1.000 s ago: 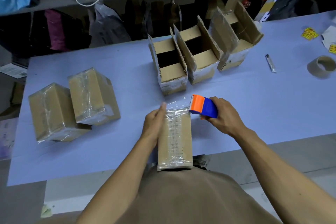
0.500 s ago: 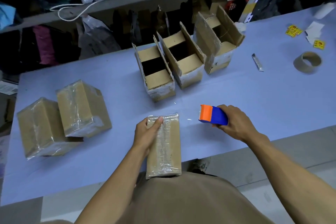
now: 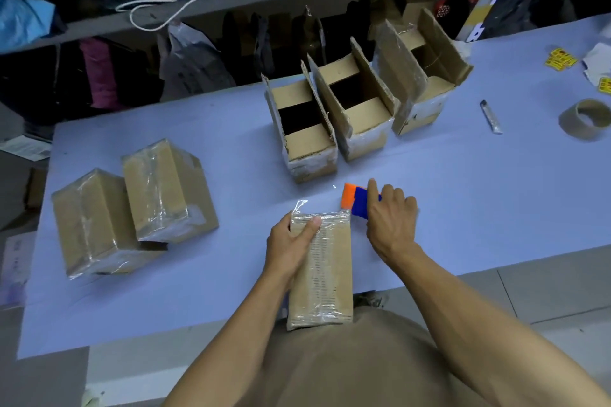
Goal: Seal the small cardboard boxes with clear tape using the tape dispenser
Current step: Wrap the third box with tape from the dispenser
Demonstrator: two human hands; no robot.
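A small cardboard box (image 3: 325,261) wrapped in clear tape lies lengthwise at the near table edge. My left hand (image 3: 287,248) grips its left side, with the thumb on top near the far end. A loose tape end (image 3: 299,206) sticks up at the far left corner. The blue and orange tape dispenser (image 3: 355,201) sits just beyond the box's far right corner. My right hand (image 3: 391,221) holds it from the right, fingers curled over it and the index finger stretched along its top. Three open boxes (image 3: 307,142) (image 3: 360,122) (image 3: 426,89) stand in a row behind.
Two taped boxes (image 3: 89,225) (image 3: 165,188) lie on the left of the blue table (image 3: 198,274). On the right lie a small knife (image 3: 491,117), an empty tape core (image 3: 585,120) and yellow stickers (image 3: 560,58). A cluttered shelf runs behind the table.
The tape between dispenser and box has parted. My right hand drew the dispenser off to the right, then brought it back beside the box's far corner. My left thumb now presses the top.
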